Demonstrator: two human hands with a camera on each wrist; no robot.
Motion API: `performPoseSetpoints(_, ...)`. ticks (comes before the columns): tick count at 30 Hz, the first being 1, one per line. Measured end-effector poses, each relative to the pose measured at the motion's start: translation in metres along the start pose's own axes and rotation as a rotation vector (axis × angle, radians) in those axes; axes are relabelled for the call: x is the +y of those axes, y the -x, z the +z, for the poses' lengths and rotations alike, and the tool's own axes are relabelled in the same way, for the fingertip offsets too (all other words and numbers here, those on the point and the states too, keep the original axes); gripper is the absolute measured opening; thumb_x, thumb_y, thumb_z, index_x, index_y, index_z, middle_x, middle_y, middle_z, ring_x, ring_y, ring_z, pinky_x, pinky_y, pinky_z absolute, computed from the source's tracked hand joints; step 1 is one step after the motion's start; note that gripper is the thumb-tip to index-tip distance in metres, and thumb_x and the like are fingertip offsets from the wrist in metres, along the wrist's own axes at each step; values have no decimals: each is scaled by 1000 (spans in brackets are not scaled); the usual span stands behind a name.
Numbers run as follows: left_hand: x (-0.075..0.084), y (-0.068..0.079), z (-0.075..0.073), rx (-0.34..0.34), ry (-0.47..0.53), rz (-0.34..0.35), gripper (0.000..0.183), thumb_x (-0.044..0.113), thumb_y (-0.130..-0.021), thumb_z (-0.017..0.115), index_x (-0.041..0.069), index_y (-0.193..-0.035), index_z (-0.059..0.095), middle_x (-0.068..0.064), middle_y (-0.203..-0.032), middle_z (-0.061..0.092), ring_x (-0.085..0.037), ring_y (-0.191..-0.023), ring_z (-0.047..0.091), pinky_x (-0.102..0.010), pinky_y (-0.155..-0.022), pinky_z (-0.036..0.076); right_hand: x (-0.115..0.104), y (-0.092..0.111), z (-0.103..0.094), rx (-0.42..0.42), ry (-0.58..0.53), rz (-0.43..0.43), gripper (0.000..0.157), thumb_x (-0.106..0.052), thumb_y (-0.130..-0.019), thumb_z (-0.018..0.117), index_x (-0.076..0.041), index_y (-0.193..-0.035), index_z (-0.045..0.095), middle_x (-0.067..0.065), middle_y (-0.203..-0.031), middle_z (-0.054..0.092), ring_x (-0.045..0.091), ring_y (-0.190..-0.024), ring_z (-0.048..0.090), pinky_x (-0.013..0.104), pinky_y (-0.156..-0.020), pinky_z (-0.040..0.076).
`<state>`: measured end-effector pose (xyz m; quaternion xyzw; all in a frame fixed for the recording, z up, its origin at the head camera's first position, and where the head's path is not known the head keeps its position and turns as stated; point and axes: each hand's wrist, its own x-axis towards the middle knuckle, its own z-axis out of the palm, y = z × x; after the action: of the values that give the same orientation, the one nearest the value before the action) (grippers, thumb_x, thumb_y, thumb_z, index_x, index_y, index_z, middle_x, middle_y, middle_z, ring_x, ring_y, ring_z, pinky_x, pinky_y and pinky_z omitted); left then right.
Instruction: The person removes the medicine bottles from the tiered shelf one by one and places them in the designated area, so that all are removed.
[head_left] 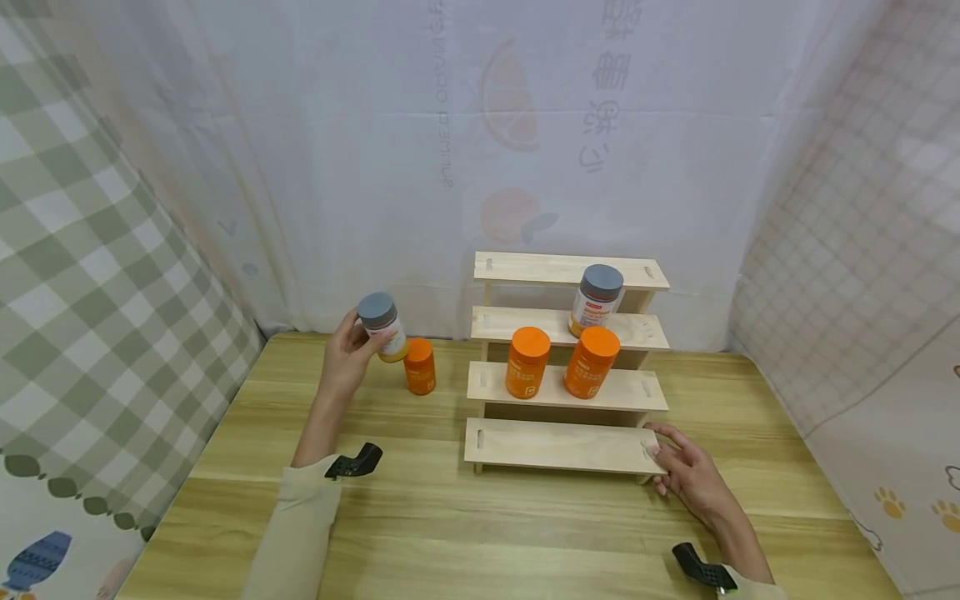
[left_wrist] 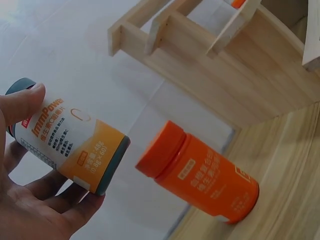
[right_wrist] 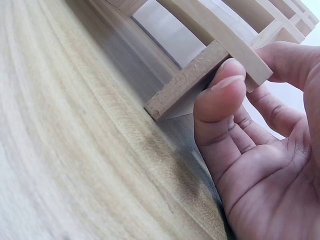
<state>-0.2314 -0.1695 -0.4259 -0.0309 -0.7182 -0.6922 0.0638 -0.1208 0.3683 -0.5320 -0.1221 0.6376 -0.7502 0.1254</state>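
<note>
Left grip (head_left: 347, 358) clasps a grey-capped white-and-yellow plastic jar (left_wrist: 77, 132); slackening could drop it. Right grip (head_left: 696, 481) pinches the tiered pale-wood rack (head_left: 558, 445); tugging could tip it.

Curtained-off booth from where I stand, home or studio hard to tell: wood-grain table (head_left: 420, 533), white fruit-print sheet (head_left: 337, 208) behind, checked cloth (head_left: 75, 208) left, paw-print cloth (head_left: 847, 367) right.

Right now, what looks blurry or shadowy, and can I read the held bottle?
Head view: print on the ImmPower bottle in the left hand is too small to read; left wrist view: its orange brand name reads clearly; right wrist view: the wooden tabletop looks pale and blurry at lower left, with a dark shadow beside the right hand.
</note>
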Motion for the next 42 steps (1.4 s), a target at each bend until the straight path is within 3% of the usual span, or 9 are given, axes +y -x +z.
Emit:
performPoseSetpoints(12, -18, 3, -13, 68, -20, -34, 61, 16, -99, 70, 18, -154, 45, -14, -150, 55, -12, -127, 55, -23, -107, 45, 2, -1, 0, -8, -4, -17, 37, -2, -109, 41, -14, -144, 45, -5, -117, 71, 7, -77, 66, 18, -58, 56)
performPoseSetpoints(22, -45, 3, -18, 63, -85, -68, 64, 22, -96, 74, 18, -154, 47, -15, -141, 61, -3, -114, 59, -14, -96, 47, 0, 0, 1, 6, 4, 1, 38, -3, -110, 43, -13, -146, 43, -6, -116, 71, 7, -77, 65, 19, -58, 55)
performPoseSetpoints(30, -65, 4, -17, 53, -88, -111, 70, 18, -95, 76, 20, -156, 44, -20, -143, 60, -4, -113, 59, -15, -97, 46, -1, 0, 3, -30, -30, -31, 39, -1, -109, 40, -15, -145, 45, -4, -117, 71, 8, -78, 66, 19, -58, 55)
performPoseSetpoints(35, -76, 3, -20, 65, -85, -148, 70, 16, -95, 75, 20, -157, 43, -22, -144, 59, -8, -116, 58, -18, -102, 44, -1, -1, 3, -30, -32, -35, 39, 0, -109, 40, -14, -145, 45, -4, -116, 71, 8, -78, 67, 19, -58, 55)
performPoseSetpoints(42, -88, 2, -22, 72, -68, -169, 67, 8, -96, 72, 16, -156, 43, -23, -147, 56, -21, -131, 54, -32, -114, 40, -1, -1, 3, -19, -24, -26, 38, -1, -109, 40, -15, -145, 45, -4, -116, 71, 8, -78, 66, 19, -59, 55)
